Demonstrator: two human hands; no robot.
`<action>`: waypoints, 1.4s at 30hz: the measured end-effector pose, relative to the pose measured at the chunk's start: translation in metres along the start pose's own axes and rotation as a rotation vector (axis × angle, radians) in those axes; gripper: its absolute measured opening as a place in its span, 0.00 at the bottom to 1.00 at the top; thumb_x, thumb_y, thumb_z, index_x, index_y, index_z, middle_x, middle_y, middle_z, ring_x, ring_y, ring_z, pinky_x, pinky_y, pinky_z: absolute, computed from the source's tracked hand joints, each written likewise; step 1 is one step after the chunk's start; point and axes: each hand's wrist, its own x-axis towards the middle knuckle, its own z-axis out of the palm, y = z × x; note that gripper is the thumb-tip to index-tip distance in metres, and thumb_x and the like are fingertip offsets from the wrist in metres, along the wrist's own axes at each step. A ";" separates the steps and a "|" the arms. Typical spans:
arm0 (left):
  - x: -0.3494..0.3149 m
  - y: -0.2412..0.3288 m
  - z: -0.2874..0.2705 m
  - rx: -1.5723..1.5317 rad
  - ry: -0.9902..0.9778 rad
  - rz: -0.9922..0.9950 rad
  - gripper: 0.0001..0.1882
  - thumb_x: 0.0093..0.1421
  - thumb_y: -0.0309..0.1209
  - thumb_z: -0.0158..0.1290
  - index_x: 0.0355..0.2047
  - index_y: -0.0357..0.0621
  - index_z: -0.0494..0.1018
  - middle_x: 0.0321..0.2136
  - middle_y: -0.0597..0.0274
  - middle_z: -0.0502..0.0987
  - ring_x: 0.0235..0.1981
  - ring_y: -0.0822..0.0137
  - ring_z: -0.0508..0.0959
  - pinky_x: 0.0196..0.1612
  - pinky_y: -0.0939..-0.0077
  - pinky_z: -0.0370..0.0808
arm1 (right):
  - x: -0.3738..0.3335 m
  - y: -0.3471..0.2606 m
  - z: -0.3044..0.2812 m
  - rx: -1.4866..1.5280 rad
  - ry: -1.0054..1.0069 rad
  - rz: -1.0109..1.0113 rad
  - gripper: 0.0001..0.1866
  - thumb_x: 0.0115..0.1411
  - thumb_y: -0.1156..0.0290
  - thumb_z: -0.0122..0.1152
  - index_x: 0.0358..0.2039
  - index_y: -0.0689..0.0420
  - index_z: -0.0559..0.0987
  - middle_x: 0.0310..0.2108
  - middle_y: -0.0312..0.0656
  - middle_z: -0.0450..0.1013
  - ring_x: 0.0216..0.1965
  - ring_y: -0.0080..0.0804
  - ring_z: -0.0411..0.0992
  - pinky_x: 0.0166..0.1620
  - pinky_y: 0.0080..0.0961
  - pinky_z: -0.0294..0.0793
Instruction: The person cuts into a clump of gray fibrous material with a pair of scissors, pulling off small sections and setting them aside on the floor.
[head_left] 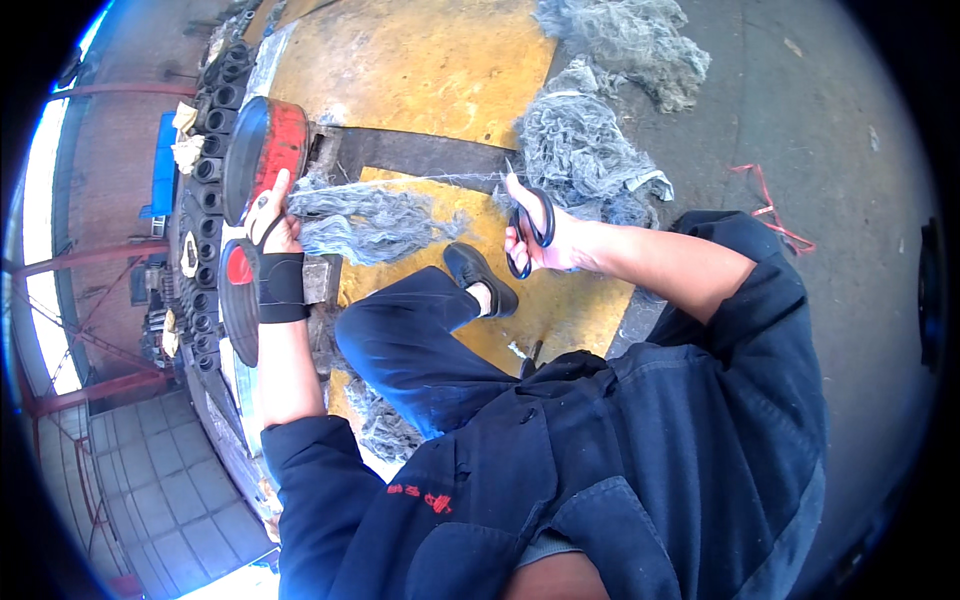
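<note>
a person in a dark jacket [640,420] and blue jeans [395,335] works with both hands set well apart, a pale strand [440,178] stretching between them. nearest on the left, a black wrist brace [282,287] wraps the forearm below the left hand [275,218], which is at the left end of a gray fiber bundle [365,225], thumb pointing far; whether its partly hidden fingers are closed on the fiber cannot be told. to the right, the right hand [545,238] is curled around the black looped handles of scissors [544,212]. the bundle hangs between the hands, above yellow boards [570,315], with a dark shoe [478,278] just on its near right. beyond the left hand stands a red-sided round container [285,140], beside a row of dark cylindrical rings [208,170] at far left. far right of the bundle, a larger gray fiber heap [580,150] lies near a red strap [765,205] on the dark floor [830,150].
</note>
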 end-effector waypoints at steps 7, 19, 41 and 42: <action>0.016 0.005 -0.013 -0.028 0.022 0.061 0.23 0.47 0.28 0.63 0.11 0.56 0.56 0.09 0.78 0.55 0.06 0.82 0.49 0.09 0.85 0.43 | -0.002 -0.013 -0.007 -0.017 0.039 -0.191 0.34 0.45 0.28 0.50 0.13 0.50 0.61 0.10 0.29 0.57 0.09 0.17 0.55 0.13 0.11 0.55; 0.050 0.069 -0.167 0.172 0.458 0.259 0.23 0.41 0.38 0.66 0.09 0.54 0.59 0.06 0.74 0.52 0.06 0.79 0.49 0.10 0.84 0.47 | -0.011 -0.041 -0.014 -0.405 0.372 -0.319 0.35 0.43 0.28 0.51 0.19 0.54 0.67 0.14 0.34 0.62 0.13 0.25 0.61 0.18 0.23 0.62; -0.185 -0.202 -0.577 1.275 0.357 0.340 0.05 0.52 0.31 0.45 0.29 0.48 0.68 0.22 0.55 0.72 0.22 0.62 0.72 0.20 0.67 0.67 | -0.013 -0.056 -0.001 -0.511 0.416 -0.762 0.25 0.58 0.43 0.49 0.24 0.56 0.67 0.22 0.36 0.65 0.19 0.22 0.60 0.23 0.19 0.61; -0.194 -0.236 -0.537 1.454 0.334 0.156 0.06 0.52 0.31 0.46 0.30 0.50 0.70 0.24 0.54 0.73 0.23 0.61 0.73 0.20 0.68 0.69 | -0.019 -0.058 -0.001 -0.547 0.414 -0.809 0.25 0.58 0.44 0.49 0.25 0.56 0.67 0.23 0.36 0.64 0.19 0.22 0.60 0.24 0.19 0.60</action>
